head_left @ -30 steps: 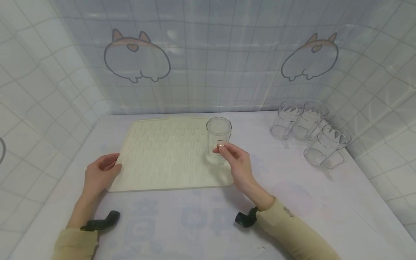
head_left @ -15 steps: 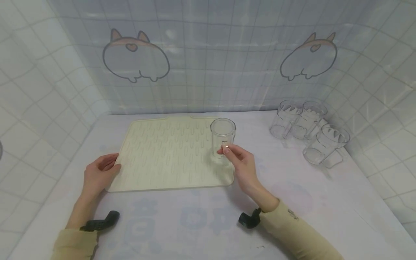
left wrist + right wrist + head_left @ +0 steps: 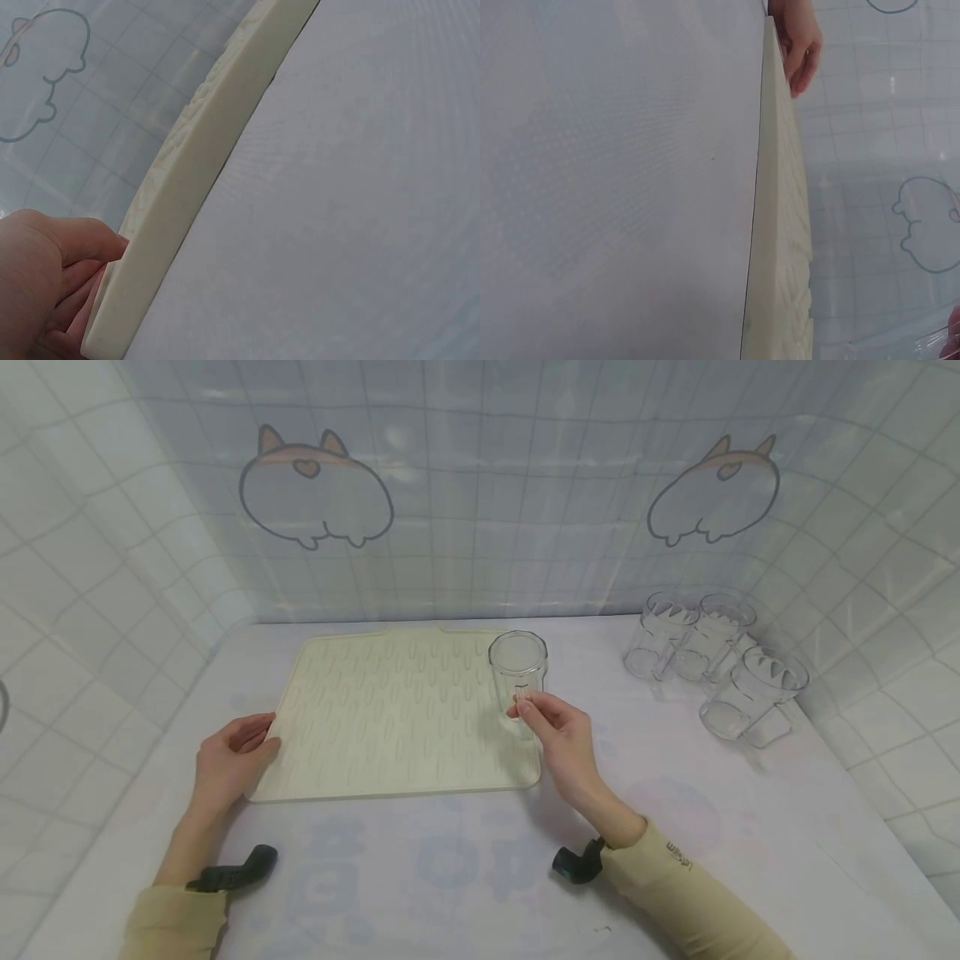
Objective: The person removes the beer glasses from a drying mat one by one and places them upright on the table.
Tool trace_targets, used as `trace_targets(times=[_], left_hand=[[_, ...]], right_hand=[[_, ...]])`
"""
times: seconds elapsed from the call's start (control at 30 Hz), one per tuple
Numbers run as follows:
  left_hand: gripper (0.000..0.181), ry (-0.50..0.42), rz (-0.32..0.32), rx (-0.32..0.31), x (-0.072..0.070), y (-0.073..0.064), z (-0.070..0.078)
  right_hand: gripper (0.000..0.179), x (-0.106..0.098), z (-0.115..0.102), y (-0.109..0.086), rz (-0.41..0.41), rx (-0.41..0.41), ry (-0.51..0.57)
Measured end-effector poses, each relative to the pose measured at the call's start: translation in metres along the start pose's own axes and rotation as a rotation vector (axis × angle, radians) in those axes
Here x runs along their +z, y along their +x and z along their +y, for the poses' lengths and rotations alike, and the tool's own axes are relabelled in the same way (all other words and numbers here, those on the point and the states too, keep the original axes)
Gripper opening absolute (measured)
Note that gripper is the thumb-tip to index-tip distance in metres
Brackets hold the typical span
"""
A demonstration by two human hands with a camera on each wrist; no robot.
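A cream ribbed drying mat [image 3: 375, 727] lies flat on the white table. A clear glass [image 3: 517, 670] stands near the mat's right edge. My right hand [image 3: 553, 727] pinches this glass low on its near side with thumb and fingertips. My left hand [image 3: 231, 758] holds the mat's left edge near the front corner, thumb on top and fingers curled against the edge. The left wrist view shows the mat's edge [image 3: 202, 157] with those fingers [image 3: 64, 259] beside it. In the right wrist view the mat [image 3: 780, 225] runs edge-on, with my left hand [image 3: 796, 41] at its far end.
Three more clear glasses stand at the back right: two side by side [image 3: 660, 635] [image 3: 712, 639] and one nearer [image 3: 752, 695]. A tiled curtain with cartoon prints closes off the back and both sides. The table [image 3: 465, 877] carries a faint print.
My right hand has shifted the glass a little to the right and slightly farther back on the mat. The left hand and the mat have stayed in place.
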State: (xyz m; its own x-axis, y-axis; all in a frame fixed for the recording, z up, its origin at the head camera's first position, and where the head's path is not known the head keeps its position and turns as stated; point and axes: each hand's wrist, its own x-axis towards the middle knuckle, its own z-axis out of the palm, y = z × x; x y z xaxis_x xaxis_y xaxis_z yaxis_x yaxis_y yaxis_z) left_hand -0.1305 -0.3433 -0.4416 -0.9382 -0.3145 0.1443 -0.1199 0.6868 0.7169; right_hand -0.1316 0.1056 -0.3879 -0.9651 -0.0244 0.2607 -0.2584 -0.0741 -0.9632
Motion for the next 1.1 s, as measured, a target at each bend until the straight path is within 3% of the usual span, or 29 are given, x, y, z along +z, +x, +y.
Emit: trace_targets(times=[0.2,0.57,0.8,1.1], left_hand=[[0.049,0.003,-0.001,-0.001,0.001,-0.001,0.0],[0.049,-0.001,0.006,0.003,0.001,-0.001,0.001],[0.051,0.001,0.001,-0.009,0.001,-0.001,0.002],[0.051,-0.004,0.0,-0.028,0.001,-0.002,0.002]], right_hand=[[0.018,-0.002,0.0,0.0,0.022,-0.018,-0.062],[0.015,-0.004,-0.003,0.0,0.016,-0.07,-0.096],[0.012,0.003,-0.032,-0.009,0.027,-0.064,-0.142],[0.011,0.003,-0.032,-0.009,0.044,-0.092,-0.16]])
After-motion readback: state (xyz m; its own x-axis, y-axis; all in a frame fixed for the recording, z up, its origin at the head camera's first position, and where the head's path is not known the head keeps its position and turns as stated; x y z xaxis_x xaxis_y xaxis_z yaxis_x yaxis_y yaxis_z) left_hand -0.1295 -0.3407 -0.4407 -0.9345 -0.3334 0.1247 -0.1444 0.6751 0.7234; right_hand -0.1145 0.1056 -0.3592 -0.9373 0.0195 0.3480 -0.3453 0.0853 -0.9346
